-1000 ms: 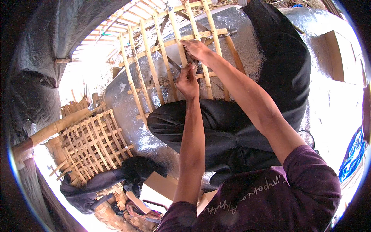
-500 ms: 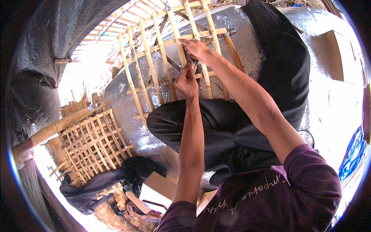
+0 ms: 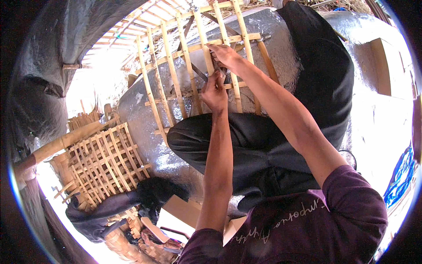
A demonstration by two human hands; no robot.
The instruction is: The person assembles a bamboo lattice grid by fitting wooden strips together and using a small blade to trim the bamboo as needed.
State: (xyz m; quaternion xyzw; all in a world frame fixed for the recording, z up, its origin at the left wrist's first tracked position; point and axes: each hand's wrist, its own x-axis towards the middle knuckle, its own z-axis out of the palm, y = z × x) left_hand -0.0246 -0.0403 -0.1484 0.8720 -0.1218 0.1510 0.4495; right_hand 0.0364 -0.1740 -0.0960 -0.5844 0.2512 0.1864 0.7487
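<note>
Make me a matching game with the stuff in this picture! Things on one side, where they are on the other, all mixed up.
Things:
1. left hand
2. right hand
3. finished bamboo lattice panels
4. cardboard box

Places:
A. stacked at the left, beside a thick bamboo pole
B. on the floor near the person's left elbow
C. higher on the bamboo frame, at a slat crossing
D. just below the other hand, on the same frame

Pairs: 1-D, 2-C, 3-A, 4-B
</note>
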